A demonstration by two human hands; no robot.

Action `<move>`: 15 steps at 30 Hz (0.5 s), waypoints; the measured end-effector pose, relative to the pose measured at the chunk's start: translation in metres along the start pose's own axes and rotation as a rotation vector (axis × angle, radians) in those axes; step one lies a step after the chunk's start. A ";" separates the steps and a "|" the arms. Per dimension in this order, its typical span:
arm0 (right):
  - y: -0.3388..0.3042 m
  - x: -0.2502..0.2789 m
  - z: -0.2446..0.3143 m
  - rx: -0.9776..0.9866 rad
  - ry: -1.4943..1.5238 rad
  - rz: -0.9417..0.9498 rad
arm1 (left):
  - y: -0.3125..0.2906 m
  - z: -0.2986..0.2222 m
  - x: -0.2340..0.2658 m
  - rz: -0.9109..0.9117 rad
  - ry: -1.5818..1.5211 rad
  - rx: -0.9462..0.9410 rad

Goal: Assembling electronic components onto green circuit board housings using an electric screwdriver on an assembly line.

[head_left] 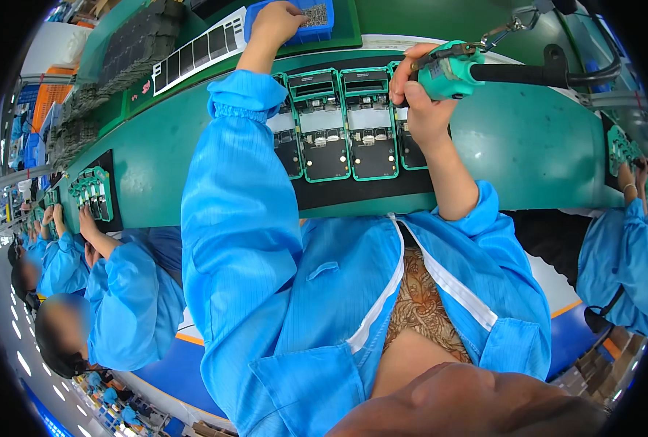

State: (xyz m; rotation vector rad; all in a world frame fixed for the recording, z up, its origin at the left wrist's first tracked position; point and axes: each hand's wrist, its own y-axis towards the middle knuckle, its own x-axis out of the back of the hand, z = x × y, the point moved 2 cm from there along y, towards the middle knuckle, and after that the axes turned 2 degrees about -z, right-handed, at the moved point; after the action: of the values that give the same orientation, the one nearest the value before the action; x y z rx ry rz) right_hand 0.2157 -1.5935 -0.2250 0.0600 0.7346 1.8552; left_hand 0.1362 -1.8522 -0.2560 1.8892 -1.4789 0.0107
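Note:
My left hand [276,23] is at the left part of a blue bin [327,29] holding many small metal screws [315,14]. Its fingers are curled together at the screws, and whatever is between the fingertips is hidden. My right hand [427,109] grips a teal electric screwdriver [448,73], held sideways above the right end of a row of devices. Between my arms lie several green-framed device housings [325,131] with black panels and exposed inner parts. They rest side by side on a black mat [367,191]; my right hand and left sleeve partly cover the outer ones.
A metal hook and chain [509,29] and a thick black cable [520,74] run from the screwdriver. A white strip with dark rectangles [200,52] lies left of the bin, near stacked dark trays [138,47]. Co-workers [131,306] sit along the green bench [513,160] on both sides.

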 end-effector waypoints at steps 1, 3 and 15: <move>0.000 0.001 -0.002 -0.011 0.069 -0.021 | 0.010 0.013 -0.004 -0.001 -0.005 0.004; -0.001 0.002 -0.004 -0.021 0.067 -0.043 | 0.020 0.036 -0.015 0.276 0.521 0.440; -0.002 0.002 -0.006 -0.059 -0.007 -0.046 | 0.019 0.031 -0.018 0.214 0.451 0.463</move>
State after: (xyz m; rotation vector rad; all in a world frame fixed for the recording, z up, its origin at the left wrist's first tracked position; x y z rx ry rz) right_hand 0.2143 -1.5942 -0.2312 0.0111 0.6707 1.8304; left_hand 0.1009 -1.8548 -0.2762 1.8903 -1.4247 0.8877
